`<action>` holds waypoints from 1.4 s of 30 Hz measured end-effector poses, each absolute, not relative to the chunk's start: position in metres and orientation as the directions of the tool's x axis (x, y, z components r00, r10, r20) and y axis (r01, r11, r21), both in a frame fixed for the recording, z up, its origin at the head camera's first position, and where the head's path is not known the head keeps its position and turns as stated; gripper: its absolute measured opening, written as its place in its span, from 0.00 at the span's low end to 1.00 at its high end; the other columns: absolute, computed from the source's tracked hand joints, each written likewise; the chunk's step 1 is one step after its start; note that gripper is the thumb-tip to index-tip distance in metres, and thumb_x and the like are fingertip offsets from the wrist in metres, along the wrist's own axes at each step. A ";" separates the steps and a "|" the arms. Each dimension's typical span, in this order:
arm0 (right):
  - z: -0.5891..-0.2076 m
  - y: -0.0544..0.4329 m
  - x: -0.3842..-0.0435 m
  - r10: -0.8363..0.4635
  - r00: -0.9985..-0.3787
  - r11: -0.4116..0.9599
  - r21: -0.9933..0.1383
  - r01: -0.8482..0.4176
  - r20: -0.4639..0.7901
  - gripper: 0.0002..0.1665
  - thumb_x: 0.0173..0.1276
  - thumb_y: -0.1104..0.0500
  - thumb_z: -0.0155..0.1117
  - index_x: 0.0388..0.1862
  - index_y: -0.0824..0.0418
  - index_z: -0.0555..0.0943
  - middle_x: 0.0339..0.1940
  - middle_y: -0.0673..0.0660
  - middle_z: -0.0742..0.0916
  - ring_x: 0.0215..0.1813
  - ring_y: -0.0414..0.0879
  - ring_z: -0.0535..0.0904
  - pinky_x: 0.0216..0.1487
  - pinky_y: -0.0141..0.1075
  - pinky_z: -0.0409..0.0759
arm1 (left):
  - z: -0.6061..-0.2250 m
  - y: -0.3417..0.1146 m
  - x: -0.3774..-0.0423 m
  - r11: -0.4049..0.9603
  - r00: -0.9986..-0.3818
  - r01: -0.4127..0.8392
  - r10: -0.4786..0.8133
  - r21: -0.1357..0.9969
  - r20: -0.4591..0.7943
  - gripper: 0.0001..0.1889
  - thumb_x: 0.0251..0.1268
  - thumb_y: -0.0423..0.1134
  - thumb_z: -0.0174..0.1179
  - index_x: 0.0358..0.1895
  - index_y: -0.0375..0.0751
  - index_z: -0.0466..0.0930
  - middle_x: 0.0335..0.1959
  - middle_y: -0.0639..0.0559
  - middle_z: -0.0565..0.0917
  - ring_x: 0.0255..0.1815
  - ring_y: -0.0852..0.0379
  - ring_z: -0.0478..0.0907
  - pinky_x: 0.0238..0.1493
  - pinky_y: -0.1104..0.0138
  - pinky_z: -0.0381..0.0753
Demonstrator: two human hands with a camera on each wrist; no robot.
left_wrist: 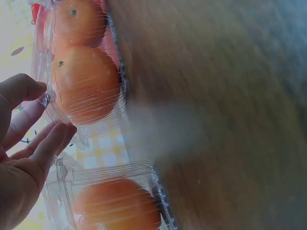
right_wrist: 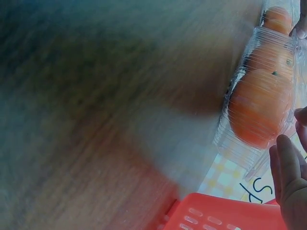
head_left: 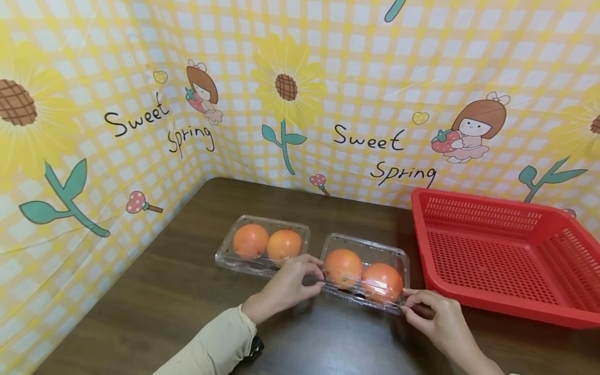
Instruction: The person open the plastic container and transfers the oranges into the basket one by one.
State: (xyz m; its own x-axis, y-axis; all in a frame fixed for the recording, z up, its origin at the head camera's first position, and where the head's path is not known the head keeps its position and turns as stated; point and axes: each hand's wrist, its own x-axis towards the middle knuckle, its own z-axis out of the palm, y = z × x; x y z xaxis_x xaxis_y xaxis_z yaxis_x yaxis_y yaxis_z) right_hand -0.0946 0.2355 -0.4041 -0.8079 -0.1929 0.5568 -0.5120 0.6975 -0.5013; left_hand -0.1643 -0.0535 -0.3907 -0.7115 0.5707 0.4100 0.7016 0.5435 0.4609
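A clear plastic clamshell box [head_left: 365,299] with two oranges [head_left: 343,268] inside lies on the brown table, its lid down. My left hand [head_left: 296,278] pinches its left end near the front corner. At the front right corner, my right hand [head_left: 433,310] pinches the rim between thumb and fingers. The left wrist view has the left fingertips [left_wrist: 67,132] at the box's edge beside one orange [left_wrist: 86,86]. In the right wrist view, the right hand [right_wrist: 290,167] is at the opposite corner. A second clamshell box [head_left: 225,258], also with two oranges, sits just left, partly behind my left hand.
A red perforated plastic basket [head_left: 422,250] stands on the right, close to the held box. The dark brown table [head_left: 154,307] ends at a yellow checked cloth backdrop [head_left: 262,156] at the back and left.
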 end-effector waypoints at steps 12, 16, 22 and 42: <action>-0.407 0.237 -0.096 -0.183 -0.805 0.671 -0.527 -0.521 0.564 0.16 0.39 0.70 0.72 0.18 0.51 0.76 0.29 0.50 0.85 0.33 0.39 0.81 0.29 0.19 0.74 | -0.390 -0.057 -0.171 0.532 -0.737 0.665 0.580 0.523 0.347 0.02 0.44 0.35 0.66 0.24 0.46 0.83 0.40 0.53 0.80 0.43 0.57 0.74 0.48 0.58 0.67; -0.407 0.237 -0.097 -0.181 -0.797 0.668 -0.522 -0.530 0.576 0.18 0.37 0.72 0.72 0.17 0.51 0.76 0.29 0.50 0.85 0.33 0.40 0.81 0.29 0.19 0.74 | -0.392 -0.057 -0.170 0.528 -0.742 0.662 0.561 0.532 0.367 0.03 0.43 0.35 0.65 0.23 0.47 0.82 0.40 0.52 0.78 0.43 0.55 0.73 0.47 0.57 0.67; -0.407 0.236 -0.097 -0.181 -0.792 0.664 -0.521 -0.536 0.583 0.21 0.35 0.75 0.71 0.18 0.51 0.76 0.29 0.51 0.85 0.33 0.40 0.81 0.29 0.19 0.74 | -0.393 -0.057 -0.168 0.541 -0.751 0.656 0.541 0.527 0.379 0.02 0.44 0.36 0.65 0.22 0.47 0.82 0.39 0.51 0.77 0.42 0.54 0.73 0.46 0.56 0.67; -0.405 0.236 -0.095 -0.213 -0.793 0.696 -0.481 -0.534 0.571 0.18 0.37 0.73 0.72 0.19 0.51 0.79 0.31 0.50 0.84 0.34 0.40 0.80 0.32 0.17 0.73 | -0.385 -0.058 -0.170 0.535 -0.703 0.700 0.635 0.474 0.322 0.03 0.53 0.38 0.62 0.24 0.48 0.79 0.41 0.53 0.78 0.43 0.56 0.74 0.47 0.61 0.68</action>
